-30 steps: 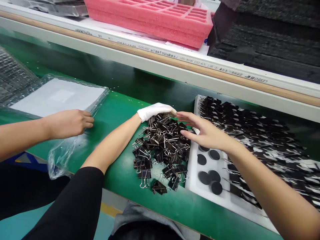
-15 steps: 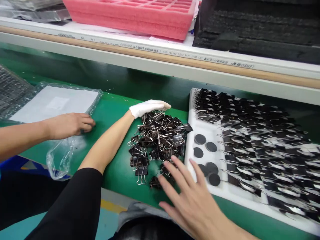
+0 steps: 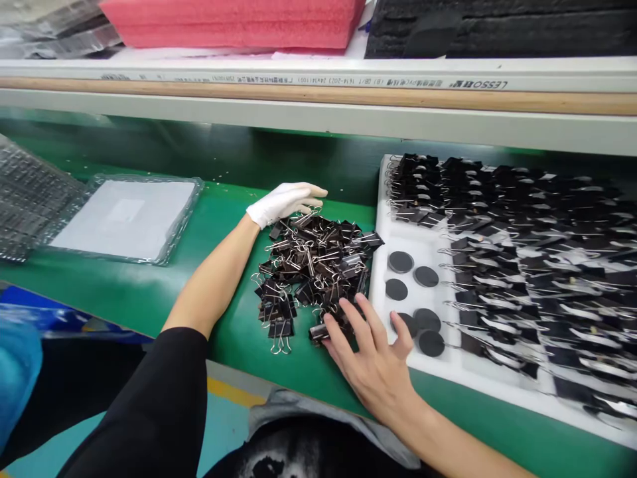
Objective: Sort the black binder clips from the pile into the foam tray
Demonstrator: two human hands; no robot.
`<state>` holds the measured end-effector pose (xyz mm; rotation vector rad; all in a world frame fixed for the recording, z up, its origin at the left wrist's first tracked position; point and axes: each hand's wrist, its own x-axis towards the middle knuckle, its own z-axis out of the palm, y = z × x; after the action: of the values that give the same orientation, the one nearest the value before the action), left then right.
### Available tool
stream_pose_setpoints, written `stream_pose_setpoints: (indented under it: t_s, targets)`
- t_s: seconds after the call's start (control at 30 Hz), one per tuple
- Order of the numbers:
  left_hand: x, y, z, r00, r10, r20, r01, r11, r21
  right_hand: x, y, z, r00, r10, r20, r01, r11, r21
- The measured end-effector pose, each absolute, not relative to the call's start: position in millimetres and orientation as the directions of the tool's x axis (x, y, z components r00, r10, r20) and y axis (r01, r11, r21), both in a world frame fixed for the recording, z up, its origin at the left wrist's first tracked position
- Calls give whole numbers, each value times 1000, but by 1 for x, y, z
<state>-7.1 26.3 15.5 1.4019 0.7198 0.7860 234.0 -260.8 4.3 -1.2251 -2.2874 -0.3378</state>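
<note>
A heap of black binder clips (image 3: 318,265) with silver wire handles lies on the green tabletop. Along its far left edge rests my left hand (image 3: 286,202), in a white glove with bare-looking fingertips, its fingers stretched out and holding nothing. At the near right side my right hand (image 3: 373,362) is bare, fingers spread over the clips, the fingertips against a few of them. One binder clip (image 3: 318,333) lies just beside these fingertips. To the right, a white foam tray (image 3: 381,265) carries rows of black binder clips (image 3: 488,285) and several dark round discs (image 3: 401,261).
Above the back of the table runs a shelf edge (image 3: 318,106), bearing pink foam (image 3: 233,23) and black foam sheets (image 3: 497,30). A clear plastic tray with white paper (image 3: 124,219) lies left, by stacked clear trays (image 3: 34,199). A person's blue sleeve (image 3: 20,378) shows at lower left.
My right hand has moved up and left onto the near clips, and the nearest clip has shifted. At left, another person's hand and some clear film have left the view.
</note>
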Motion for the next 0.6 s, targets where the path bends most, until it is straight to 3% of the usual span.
stream_pose_setpoints:
  t_s: [0.23,0.43,0.6]
  targets:
    - [-4,23,17,560,829,-6,114,-70,991,236,-266,1,-473,597,647,768,640,-29]
    - [-2,24,18,606,796,0,7,-5,1000,238,-263,5,-461,581,671,758,651,-44]
    - [-2,19,24,619,786,-16,59,-26,998,239,-267,3,-457,597,660,752,655,-72]
